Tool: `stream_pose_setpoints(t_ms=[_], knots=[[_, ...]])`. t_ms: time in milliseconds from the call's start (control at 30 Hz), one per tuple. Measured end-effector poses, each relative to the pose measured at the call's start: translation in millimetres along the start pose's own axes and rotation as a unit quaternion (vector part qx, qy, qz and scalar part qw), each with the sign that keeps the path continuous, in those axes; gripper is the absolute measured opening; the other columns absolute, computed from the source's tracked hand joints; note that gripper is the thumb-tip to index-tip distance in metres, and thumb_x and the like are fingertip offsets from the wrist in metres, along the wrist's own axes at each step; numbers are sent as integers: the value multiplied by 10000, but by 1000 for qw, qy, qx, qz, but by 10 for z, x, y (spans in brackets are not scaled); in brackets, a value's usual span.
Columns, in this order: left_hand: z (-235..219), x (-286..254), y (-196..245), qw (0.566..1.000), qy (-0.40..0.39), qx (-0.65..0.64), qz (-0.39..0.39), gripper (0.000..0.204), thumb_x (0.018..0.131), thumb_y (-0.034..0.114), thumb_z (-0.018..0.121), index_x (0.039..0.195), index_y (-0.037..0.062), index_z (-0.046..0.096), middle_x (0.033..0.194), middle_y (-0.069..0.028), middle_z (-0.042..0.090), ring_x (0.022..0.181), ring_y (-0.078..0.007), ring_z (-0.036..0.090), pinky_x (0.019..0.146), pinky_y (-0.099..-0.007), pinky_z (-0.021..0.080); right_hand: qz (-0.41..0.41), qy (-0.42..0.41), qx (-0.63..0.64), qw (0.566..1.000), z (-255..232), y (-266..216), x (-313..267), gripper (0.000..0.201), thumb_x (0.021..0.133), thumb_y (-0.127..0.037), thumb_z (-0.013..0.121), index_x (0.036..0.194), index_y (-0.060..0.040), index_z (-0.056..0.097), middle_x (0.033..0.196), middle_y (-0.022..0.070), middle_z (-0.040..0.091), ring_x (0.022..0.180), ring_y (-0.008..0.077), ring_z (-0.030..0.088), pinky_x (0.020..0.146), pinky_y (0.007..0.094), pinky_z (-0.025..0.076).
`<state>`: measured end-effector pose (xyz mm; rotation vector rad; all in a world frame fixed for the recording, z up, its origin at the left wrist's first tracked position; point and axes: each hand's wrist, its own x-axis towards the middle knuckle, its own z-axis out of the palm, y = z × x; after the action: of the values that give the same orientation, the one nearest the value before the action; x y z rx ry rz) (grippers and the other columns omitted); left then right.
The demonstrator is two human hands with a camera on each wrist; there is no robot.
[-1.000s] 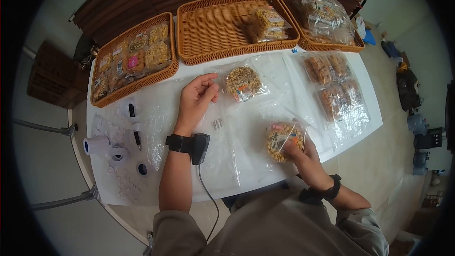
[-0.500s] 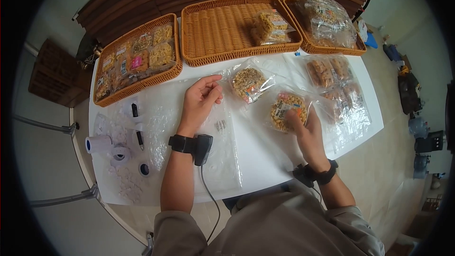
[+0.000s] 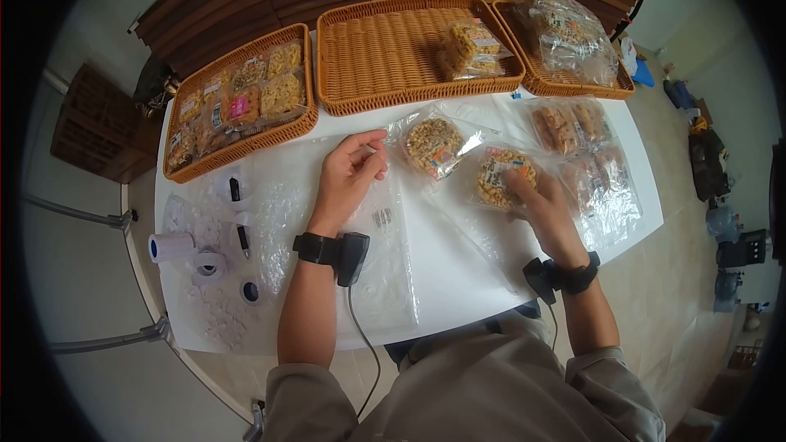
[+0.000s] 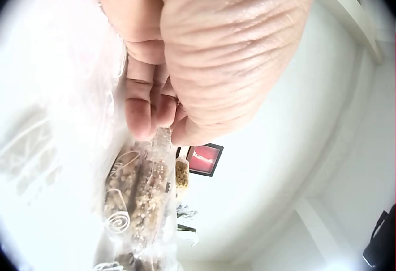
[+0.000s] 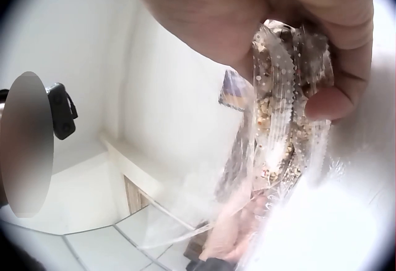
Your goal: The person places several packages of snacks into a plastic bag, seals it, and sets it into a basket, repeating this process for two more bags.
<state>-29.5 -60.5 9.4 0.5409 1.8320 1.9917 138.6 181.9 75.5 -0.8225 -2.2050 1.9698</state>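
My right hand [image 3: 550, 217] grips a round grain cake [image 3: 494, 184] in a clear, labelled wrapper, thumb on top and fingers beneath. In the right wrist view, the wrapper's serrated edges [image 5: 286, 67] show between thumb and fingers. Beside it, towards the left, another wrapped grain cake [image 3: 434, 149] lies with clear film around it. With bent fingers, my left hand [image 3: 348, 184] pinches the edge of that clear plastic [image 4: 162, 138], as the left wrist view shows. Packed cakes [image 4: 148, 184] appear just past those fingertips.
Three wicker trays line the back: a left tray [image 3: 313, 119] of snack packs, a middle tray [image 3: 368, 49] with a few packs, and a right tray with bagged packs [image 3: 565, 33]. More wrapped snacks [image 3: 577, 135] lie right. Label rolls [image 3: 170, 245] and markers [image 3: 243, 239] lie left.
My right hand has carried its wrapped cake away from my body, up beside the other cake. My left hand has stayed nearly in place at the plastic's edge.
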Motion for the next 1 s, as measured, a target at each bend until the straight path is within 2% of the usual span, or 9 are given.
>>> stream_pose_setpoints(t_ms=[133,233,333,433,533,633,733,833,1000], knots=[[5,-11,15,1000,5,19,11,332,946,9,599,1274,-36,572,1163,-52,568,818,-102,595,723,-246,500,-11,14,-42,999,30,47,91,487,941,-356,659,1207,49,597,941,82,703,778,123,652,615,260,521],[14,-1,11,999,13,36,28,331,939,0,602,1268,-36,577,1283,-74,523,829,-105,605,725,-251,511,-9,-25,-46,999,27,-2,120,499,940,-357,662,1225,47,594,937,70,702,756,109,640,605,253,509],[18,4,18,999,16,33,32,325,937,-3,601,1260,-38,582,1339,-82,481,838,-106,608,725,-255,518,-10,-51,-69,996,2,-59,144,508,938,-361,665,1231,49,598,928,65,697,735,100,621,583,246,488],[14,6,26,999,17,29,33,320,935,-5,603,1253,-38,588,1346,-79,473,841,-106,608,724,-256,520,-17,-66,-142,987,-15,-271,96,499,935,-360,670,1218,48,613,920,59,690,716,92,599,566,242,466],[1,9,3,999,15,25,35,327,933,-7,605,1258,-35,585,1347,-79,465,854,-108,607,721,-260,520,5,-74,-78,994,-24,-248,101,494,941,-398,646,1171,39,664,887,58,704,709,103,625,598,237,477],[-7,13,-3,998,21,30,48,363,932,-5,610,1291,-31,563,1396,-86,444,896,-112,616,736,-261,526,-3,-18,-147,989,18,-270,116,463,936,-372,674,1153,37,657,789,44,660,653,78,572,549,231,450],[40,-5,52,998,35,27,54,402,934,3,615,1327,-28,535,1483,-97,390,945,-118,626,771,-268,539,-71,25,-113,991,25,29,275,443,930,-392,683,1073,27,696,716,33,629,618,77,552,536,222,430],[19,15,3,999,16,23,42,421,939,10,616,1347,-26,518,1521,-101,380,972,-121,633,808,-276,546,-54,35,-151,987,13,29,291,464,918,-428,691,1016,25,716,700,26,620,607,77,538,538,217,413],[15,11,1,999,7,22,23,412,945,1,605,1347,-29,518,1469,-97,458,966,-118,633,819,-275,546,-12,16,-163,986,-3,-181,230,538,913,-506,662,1006,19,731,719,8,633,634,78,542,577,229,418]])
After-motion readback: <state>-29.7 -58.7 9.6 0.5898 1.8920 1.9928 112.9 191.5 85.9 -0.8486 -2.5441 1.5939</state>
